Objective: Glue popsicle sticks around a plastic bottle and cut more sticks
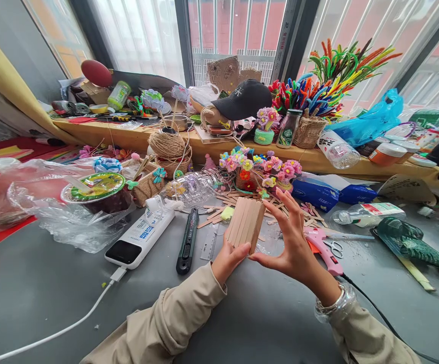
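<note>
Clearly, the craft-stick block (pixel 243 222) rests in the left hand (pixel 227 259).

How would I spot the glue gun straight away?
Start at the grey table, then find the right hand raised over it. Just right of that hand, beside the scissors, lies the glue gun; unlike them, it's pink and trails a black cord.

one head-worn camera looks forward and down, near the left hand (pixel 230 257), right hand (pixel 291 247) and table (pixel 261 323), facing seemingly overexposed windows (pixel 147 35).
</note>
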`<act>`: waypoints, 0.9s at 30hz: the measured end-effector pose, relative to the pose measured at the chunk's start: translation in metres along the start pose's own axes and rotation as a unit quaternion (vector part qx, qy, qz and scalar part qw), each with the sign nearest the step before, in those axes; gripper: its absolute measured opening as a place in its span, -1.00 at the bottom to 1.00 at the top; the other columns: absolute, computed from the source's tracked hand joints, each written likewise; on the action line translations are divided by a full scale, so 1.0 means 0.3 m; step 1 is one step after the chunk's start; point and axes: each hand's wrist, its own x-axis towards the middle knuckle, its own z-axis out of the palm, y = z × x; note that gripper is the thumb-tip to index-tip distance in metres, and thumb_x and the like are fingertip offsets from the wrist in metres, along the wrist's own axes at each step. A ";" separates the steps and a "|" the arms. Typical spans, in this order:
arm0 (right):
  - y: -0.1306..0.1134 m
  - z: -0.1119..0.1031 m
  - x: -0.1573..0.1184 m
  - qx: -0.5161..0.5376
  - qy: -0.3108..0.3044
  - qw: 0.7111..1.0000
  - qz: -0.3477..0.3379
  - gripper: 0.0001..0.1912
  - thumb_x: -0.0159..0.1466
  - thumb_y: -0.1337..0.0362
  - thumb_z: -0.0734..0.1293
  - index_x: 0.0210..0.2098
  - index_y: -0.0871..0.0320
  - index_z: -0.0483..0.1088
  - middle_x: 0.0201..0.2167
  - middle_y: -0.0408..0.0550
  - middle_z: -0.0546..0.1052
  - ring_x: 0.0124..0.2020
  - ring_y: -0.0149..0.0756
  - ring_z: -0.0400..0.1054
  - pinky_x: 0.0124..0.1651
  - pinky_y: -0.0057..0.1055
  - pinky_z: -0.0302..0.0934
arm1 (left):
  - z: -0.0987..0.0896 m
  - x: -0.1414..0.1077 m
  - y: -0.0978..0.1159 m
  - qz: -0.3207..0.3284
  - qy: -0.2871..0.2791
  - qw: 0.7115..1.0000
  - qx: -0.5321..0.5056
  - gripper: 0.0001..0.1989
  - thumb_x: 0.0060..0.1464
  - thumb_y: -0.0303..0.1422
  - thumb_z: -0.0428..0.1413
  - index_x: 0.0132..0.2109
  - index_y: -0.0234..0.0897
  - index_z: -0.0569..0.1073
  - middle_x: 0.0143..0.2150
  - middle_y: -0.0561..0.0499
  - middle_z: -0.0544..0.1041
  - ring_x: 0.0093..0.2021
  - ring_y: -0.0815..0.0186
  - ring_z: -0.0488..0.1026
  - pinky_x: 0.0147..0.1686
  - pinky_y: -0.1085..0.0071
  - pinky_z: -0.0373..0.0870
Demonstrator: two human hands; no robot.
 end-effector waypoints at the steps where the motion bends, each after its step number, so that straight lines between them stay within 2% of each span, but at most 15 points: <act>1: 0.000 0.000 0.000 0.001 0.000 1.000 0.000 -0.19 -0.09 -0.05 0.29 0.07 0.11 -0.02 0.16 0.06 -0.15 0.16 0.01 -0.33 0.09 0.03 -0.23 | -0.001 0.000 -0.001 0.001 0.002 1.000 0.003 -0.20 -0.36 -0.20 0.21 0.07 -0.26 0.08 -0.01 -0.14 0.27 0.06 0.05 0.11 0.00 0.20 0.10; 6: -0.001 0.001 0.002 0.005 -0.001 1.000 0.000 -0.19 -0.09 -0.05 0.29 0.07 0.11 -0.02 0.16 0.05 -0.14 0.16 0.01 -0.32 0.09 0.02 -0.22 | -0.005 -0.001 -0.005 0.000 0.007 1.000 0.009 -0.23 -0.34 -0.21 0.21 0.07 -0.26 0.12 -0.06 -0.14 0.32 0.01 0.04 0.19 -0.02 0.17 0.12; 12: 0.001 0.003 -0.001 0.008 -0.008 1.000 0.004 -0.18 -0.10 -0.03 0.30 0.07 0.13 -0.01 0.16 0.05 -0.14 0.16 -0.01 -0.32 0.10 -0.02 -0.24 | -0.007 -0.006 -0.008 -0.013 -0.003 1.000 0.014 -0.18 -0.32 -0.19 0.19 0.11 -0.26 0.04 -0.10 -0.15 0.34 -0.02 0.02 0.22 -0.04 0.14 0.14; 18: -0.003 0.003 0.000 0.018 -0.017 1.000 0.007 -0.19 -0.09 -0.02 0.30 0.08 0.12 -0.03 0.16 0.05 -0.13 0.16 -0.03 -0.32 0.10 -0.02 -0.24 | 0.003 -0.018 0.007 -0.005 -0.004 1.000 0.007 -0.16 -0.34 -0.21 0.20 0.10 -0.26 0.02 -0.04 -0.17 0.29 0.06 -0.01 0.12 -0.02 0.13 0.09; 24: -0.009 0.003 -0.003 0.019 -0.020 1.000 0.011 -0.20 -0.08 0.02 0.31 0.08 0.13 -0.04 0.16 0.04 -0.14 0.16 -0.06 -0.32 0.12 -0.07 -0.24 | 0.013 -0.024 0.026 -0.005 -0.013 1.000 0.009 -0.16 -0.35 -0.22 0.22 0.09 -0.26 0.01 0.10 -0.18 0.13 0.11 0.01 0.02 0.03 0.18 0.04; 27: -0.007 0.006 -0.005 0.020 -0.022 0.999 0.012 -0.19 -0.08 0.02 0.32 0.09 0.14 -0.04 0.16 0.04 -0.15 0.16 -0.07 -0.32 0.13 -0.09 -0.25 | 0.012 -0.019 0.026 -0.002 -0.012 1.000 0.011 -0.15 -0.37 -0.23 0.23 0.09 -0.28 0.02 0.09 -0.18 0.14 0.11 0.00 0.01 0.03 0.18 0.03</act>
